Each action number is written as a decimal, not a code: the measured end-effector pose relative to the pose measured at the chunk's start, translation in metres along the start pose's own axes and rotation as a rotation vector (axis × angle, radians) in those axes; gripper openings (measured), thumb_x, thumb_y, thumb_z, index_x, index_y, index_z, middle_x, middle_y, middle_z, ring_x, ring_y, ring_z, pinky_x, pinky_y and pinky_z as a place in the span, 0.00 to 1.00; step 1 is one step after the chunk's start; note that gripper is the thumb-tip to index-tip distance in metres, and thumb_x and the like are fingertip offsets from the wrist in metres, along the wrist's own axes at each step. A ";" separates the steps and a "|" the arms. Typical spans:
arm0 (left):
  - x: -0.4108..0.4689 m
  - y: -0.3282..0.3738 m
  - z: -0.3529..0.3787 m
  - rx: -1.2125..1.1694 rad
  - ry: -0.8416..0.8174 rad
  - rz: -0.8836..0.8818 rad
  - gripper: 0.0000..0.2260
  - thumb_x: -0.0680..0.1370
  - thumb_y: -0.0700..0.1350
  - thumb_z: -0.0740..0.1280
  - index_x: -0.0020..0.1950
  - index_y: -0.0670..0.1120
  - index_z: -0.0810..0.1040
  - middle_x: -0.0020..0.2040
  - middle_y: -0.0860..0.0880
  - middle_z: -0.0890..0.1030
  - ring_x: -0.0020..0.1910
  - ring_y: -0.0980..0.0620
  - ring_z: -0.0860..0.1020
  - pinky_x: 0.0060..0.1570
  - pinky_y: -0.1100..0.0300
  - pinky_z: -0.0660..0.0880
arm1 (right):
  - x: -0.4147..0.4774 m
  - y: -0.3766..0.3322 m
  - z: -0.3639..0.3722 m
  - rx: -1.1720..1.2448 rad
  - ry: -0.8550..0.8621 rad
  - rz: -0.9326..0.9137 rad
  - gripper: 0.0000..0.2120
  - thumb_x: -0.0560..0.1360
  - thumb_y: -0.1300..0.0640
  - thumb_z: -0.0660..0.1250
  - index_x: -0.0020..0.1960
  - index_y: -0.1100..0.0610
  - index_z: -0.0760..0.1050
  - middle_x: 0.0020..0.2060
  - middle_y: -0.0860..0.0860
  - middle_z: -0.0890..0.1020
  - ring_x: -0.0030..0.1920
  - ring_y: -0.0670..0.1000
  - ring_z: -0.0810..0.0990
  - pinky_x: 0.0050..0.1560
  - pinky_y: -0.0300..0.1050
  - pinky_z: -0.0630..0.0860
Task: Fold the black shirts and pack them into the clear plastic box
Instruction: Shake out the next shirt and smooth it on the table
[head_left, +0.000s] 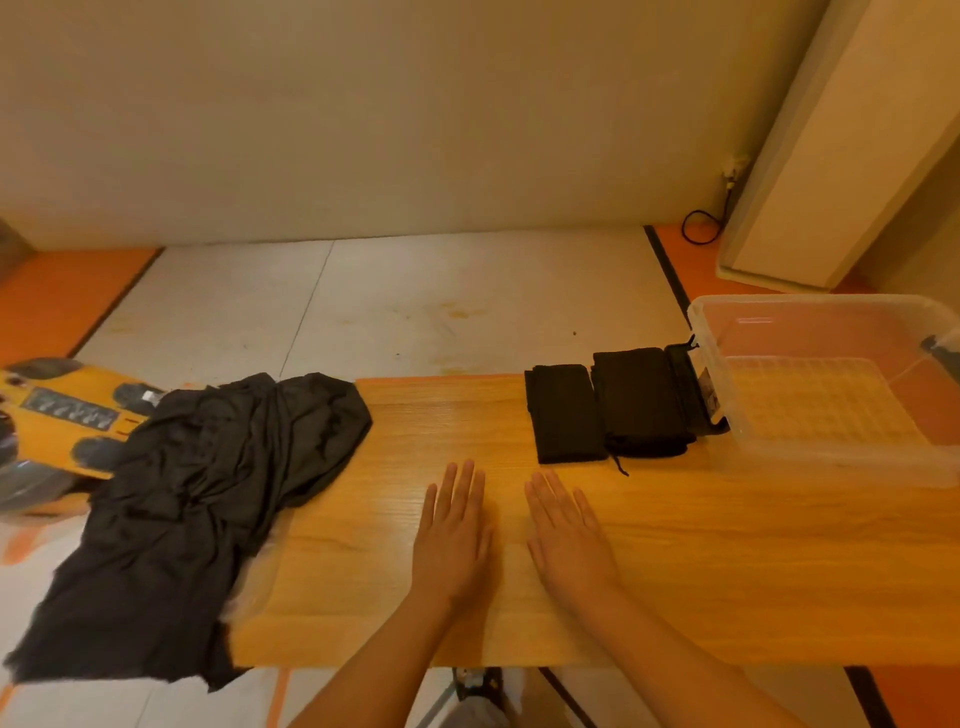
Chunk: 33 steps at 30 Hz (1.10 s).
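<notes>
Both hands, left hand and right hand, rest flat and released on one table. Two folded shirts sit centre-right beside one clear box. One crumpled shirt heap lies left.

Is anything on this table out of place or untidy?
Yes. The unfolded black shirt lies crumpled at the left, half hanging over the table edge. The folded shirts sit neatly beside the empty box.

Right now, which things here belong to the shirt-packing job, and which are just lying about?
Job: crumpled black shirts, folded black shirts, clear plastic box, table.
Lying about: yellow object at left, black cable by the wall, white panel.
</notes>
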<state>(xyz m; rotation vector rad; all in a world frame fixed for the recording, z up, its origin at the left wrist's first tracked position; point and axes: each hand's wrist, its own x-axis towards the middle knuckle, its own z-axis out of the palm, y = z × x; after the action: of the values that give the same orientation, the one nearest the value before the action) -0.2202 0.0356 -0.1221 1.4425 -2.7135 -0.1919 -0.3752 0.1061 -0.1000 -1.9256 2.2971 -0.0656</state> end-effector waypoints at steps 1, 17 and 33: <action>-0.009 -0.010 -0.003 0.009 0.015 -0.040 0.26 0.80 0.53 0.51 0.77 0.43 0.61 0.77 0.44 0.61 0.78 0.49 0.46 0.74 0.51 0.45 | -0.001 -0.009 -0.006 0.018 -0.019 -0.009 0.39 0.67 0.48 0.75 0.72 0.58 0.61 0.72 0.56 0.66 0.73 0.55 0.63 0.71 0.51 0.39; -0.111 -0.172 -0.066 0.069 0.120 -0.450 0.27 0.80 0.53 0.49 0.75 0.41 0.61 0.74 0.41 0.66 0.75 0.44 0.58 0.75 0.50 0.48 | 0.054 -0.154 -0.032 0.010 0.027 -0.411 0.32 0.79 0.47 0.60 0.78 0.56 0.53 0.77 0.52 0.52 0.74 0.49 0.40 0.74 0.48 0.36; -0.040 -0.278 -0.086 -0.402 0.048 -0.502 0.29 0.82 0.50 0.62 0.79 0.45 0.53 0.76 0.48 0.62 0.75 0.49 0.61 0.71 0.55 0.62 | 0.138 -0.300 -0.004 0.350 -0.137 -0.122 0.33 0.80 0.44 0.58 0.78 0.57 0.50 0.74 0.53 0.61 0.74 0.53 0.59 0.70 0.45 0.63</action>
<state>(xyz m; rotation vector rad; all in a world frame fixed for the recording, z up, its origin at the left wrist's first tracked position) 0.0402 -0.0924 -0.0757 1.9100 -2.0570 -0.6688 -0.1067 -0.0832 -0.0699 -1.8226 1.9285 -0.3164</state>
